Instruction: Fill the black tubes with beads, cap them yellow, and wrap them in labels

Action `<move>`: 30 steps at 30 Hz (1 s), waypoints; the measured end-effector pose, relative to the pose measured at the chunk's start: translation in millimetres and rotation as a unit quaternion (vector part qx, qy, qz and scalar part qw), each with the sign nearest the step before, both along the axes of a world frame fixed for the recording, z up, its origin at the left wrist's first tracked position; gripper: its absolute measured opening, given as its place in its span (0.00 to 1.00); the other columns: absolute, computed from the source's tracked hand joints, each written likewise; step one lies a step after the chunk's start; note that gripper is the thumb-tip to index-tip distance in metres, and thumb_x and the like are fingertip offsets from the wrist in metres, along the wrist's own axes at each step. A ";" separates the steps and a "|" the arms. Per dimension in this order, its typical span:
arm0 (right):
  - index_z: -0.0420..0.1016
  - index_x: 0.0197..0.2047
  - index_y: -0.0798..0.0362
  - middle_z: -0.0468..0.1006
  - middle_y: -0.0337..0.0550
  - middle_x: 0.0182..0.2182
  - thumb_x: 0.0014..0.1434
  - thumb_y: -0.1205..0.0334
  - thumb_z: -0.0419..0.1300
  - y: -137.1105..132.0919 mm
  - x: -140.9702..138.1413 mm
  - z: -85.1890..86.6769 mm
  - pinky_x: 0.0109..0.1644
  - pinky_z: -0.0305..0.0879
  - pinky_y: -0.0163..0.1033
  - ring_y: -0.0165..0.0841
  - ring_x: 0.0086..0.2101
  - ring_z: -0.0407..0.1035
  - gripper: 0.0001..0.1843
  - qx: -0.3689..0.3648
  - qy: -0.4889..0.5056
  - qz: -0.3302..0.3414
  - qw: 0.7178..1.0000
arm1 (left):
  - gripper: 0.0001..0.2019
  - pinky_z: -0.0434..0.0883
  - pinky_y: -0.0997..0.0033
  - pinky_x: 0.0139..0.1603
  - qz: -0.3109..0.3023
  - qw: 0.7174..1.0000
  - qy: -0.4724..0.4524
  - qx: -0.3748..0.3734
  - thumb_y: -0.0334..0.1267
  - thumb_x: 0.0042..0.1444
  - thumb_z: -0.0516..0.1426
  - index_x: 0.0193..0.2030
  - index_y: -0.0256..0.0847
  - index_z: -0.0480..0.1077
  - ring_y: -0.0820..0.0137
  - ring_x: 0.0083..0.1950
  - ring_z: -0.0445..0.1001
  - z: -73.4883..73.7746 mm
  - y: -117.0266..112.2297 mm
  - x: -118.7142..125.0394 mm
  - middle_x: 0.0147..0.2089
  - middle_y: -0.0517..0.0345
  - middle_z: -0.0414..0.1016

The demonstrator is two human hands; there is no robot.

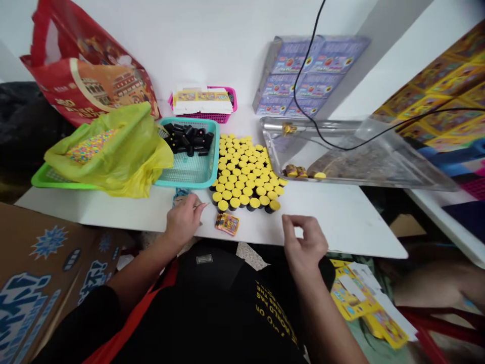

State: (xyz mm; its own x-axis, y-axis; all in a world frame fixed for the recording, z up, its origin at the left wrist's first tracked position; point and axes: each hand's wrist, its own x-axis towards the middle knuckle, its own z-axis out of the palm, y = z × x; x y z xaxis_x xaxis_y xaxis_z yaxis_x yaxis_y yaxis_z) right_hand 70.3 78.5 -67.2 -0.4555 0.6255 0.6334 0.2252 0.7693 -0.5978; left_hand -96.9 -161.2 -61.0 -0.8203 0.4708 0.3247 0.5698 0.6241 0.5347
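Note:
My left hand (pixel 184 220) lies at the near edge of the white table (pixel 341 227), its fingertips pinched together beside a small blue packet (pixel 181 196). Whether it holds the packet is unclear. A printed yellow-and-red sachet (pixel 227 224) lies just to the right of that hand. My right hand (pixel 305 242) hovers over the table's front edge, fingers apart and holding nothing. Beyond both hands stands a dense cluster of black tubes with yellow caps (pixel 242 174). Uncapped black tubes (pixel 188 140) lie in a teal plastic basket (pixel 215 151).
A yellow plastic bag (pixel 113 156) of colourful beads sits on a green tray (pixel 45 177). Behind are a red shopping bag (pixel 83 76) and a pink basket (pixel 223 114). A metal tray (pixel 364 169) lies under a black cable (pixel 303 86). A cardboard box (pixel 41 263) stands at lower left.

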 end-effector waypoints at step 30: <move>0.75 0.49 0.51 0.78 0.46 0.37 0.57 0.51 0.65 -58.7 -32.6 -14.8 0.34 0.70 0.41 0.38 0.38 0.74 0.19 -0.226 -0.046 0.215 0.949 | 0.10 0.60 0.73 0.30 -0.170 0.947 -0.216 0.169 0.40 0.57 0.59 0.26 0.40 0.69 0.71 0.28 0.65 7.5 31.5 17.0 0.23 0.61 0.68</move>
State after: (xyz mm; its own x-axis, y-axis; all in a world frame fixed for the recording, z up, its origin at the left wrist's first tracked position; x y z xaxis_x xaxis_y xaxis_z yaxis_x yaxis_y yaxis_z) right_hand 37.7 19.8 -82.0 -0.7707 0.5679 0.2889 0.0166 0.4712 -0.8819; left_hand -79.9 -129.7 -53.6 -0.7306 0.6606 0.1726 0.3897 0.1959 0.8999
